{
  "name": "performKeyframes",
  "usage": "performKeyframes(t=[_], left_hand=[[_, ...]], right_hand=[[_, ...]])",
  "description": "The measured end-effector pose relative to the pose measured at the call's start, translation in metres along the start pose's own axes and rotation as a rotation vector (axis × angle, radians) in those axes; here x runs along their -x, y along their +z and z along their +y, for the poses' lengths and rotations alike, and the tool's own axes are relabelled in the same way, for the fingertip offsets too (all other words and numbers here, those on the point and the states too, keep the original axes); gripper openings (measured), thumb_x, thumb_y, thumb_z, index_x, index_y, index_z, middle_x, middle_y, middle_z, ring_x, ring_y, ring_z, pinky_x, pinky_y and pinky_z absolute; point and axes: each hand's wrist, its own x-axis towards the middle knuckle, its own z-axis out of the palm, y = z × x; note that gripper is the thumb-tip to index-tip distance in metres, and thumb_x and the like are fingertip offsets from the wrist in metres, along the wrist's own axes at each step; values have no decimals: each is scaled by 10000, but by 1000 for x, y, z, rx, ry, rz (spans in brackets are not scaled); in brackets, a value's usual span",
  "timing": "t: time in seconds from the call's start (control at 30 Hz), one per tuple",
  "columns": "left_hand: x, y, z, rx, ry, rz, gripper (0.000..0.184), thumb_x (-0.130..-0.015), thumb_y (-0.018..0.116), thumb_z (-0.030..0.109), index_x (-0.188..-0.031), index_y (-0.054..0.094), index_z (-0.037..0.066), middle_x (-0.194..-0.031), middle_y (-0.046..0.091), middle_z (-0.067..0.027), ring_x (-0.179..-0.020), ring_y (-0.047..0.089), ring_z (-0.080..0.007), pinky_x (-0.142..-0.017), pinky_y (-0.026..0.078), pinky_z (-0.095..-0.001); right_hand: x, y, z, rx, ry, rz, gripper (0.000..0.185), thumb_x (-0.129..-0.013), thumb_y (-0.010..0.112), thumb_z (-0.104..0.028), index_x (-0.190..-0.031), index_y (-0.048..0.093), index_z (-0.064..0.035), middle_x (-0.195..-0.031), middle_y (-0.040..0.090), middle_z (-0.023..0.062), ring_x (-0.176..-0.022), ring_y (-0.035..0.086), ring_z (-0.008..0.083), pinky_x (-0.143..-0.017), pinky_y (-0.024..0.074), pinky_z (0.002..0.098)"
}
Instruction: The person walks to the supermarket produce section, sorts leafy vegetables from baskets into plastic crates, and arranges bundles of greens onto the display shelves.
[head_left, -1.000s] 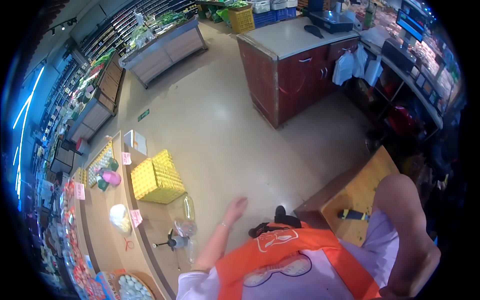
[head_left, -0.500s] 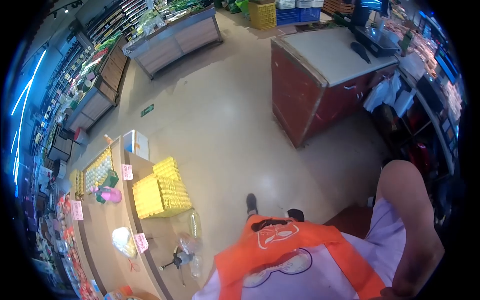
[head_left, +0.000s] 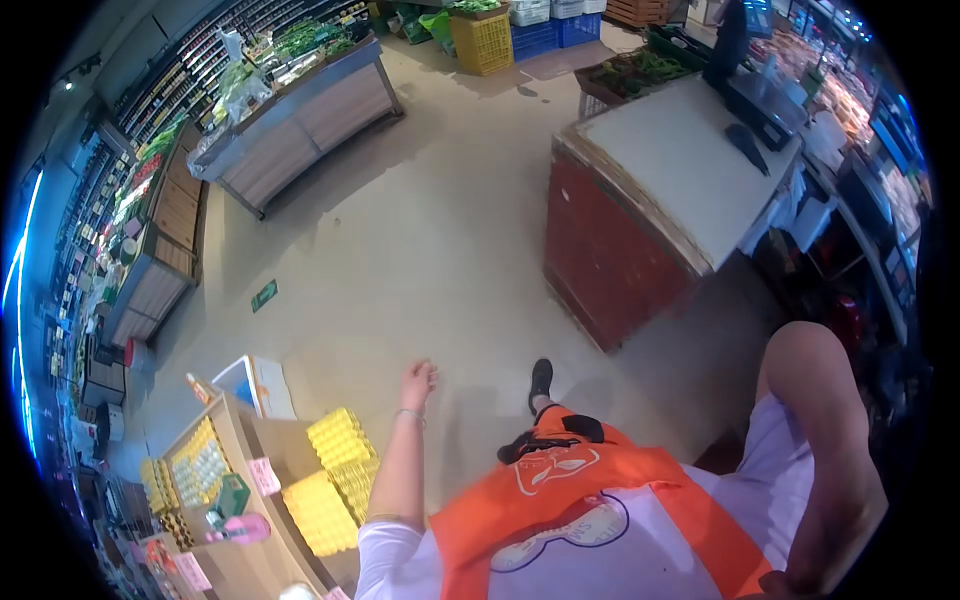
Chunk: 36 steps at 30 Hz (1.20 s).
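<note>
My left hand (head_left: 419, 380) hangs out in front of me over the floor, with a thin bracelet at the wrist. Its fingers are loosely curled and nothing shows in them. The nearest things to it are the stacked yellow egg trays (head_left: 322, 508) beside the wooden display stand. My right arm (head_left: 825, 440) is bent sharply at the right edge of view. Of the right hand, only a small part shows low by the apron strap, so its grip is hidden. I wear an orange apron (head_left: 640, 452) over a light shirt.
A red counter (head_left: 615, 265) with a pale top stands ahead right, bearing a scale (head_left: 762, 108). The egg stand (head_left: 285, 545) is at lower left, with a white foam box (head_left: 268, 388) behind it. Further off are a vegetable display (head_left: 310, 135) and a yellow crate (head_left: 482, 43).
My left arm has swung forward into view. The view has shifted, the egg stand sits lower in it, and my visible foot has moved. The right arm stays bent.
</note>
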Motion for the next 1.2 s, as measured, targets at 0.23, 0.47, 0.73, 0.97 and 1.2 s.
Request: performKeyframes(t=[0.23,0.47,0.73,0.97,1.2], left_hand=[[-113,14,-31,-457,-46,-103,386,-862,534,271,-1177,555,51,-1110,602,-172,-1050,567,-283,-903,436,-361],[-162,-14,-46,-435,-645,-149,291,-836,538,228,-1056,605,49,-925,613,-133,-857,570,-241,-763,445,-363],[-396,-26,61,-368,-632,-47,235,-823,524,216,-945,634,49,-746,602,-79,-658,554,-186,-597,446,-340],[-726,57,322,-365,-47,-141,286,-830,552,213,-1037,576,17,-821,626,-66,-649,585,-125,-472,460,-253],[-924,244,504,-526,464,-214,352,-856,520,294,-1051,606,14,-933,648,-180,-895,622,-302,-780,479,-378]], right_hand=[[84,-83,169,-155,-144,18,217,-757,472,87,-622,465,-82,-519,501,-34,-430,439,29,-439,328,159],[164,-136,331,-197,-337,43,206,-796,440,65,-669,477,-92,-527,508,-8,-442,470,60,-423,321,172],[255,-176,508,-118,-245,-15,210,-794,445,49,-645,482,-96,-532,528,38,-454,513,114,-430,367,224],[322,-250,611,57,133,-75,233,-783,473,34,-587,472,-94,-544,542,40,-466,521,120,-437,348,226],[430,-354,703,192,117,-147,95,-796,496,-4,-750,519,-83,-594,557,35,-507,555,130,-451,337,235]])
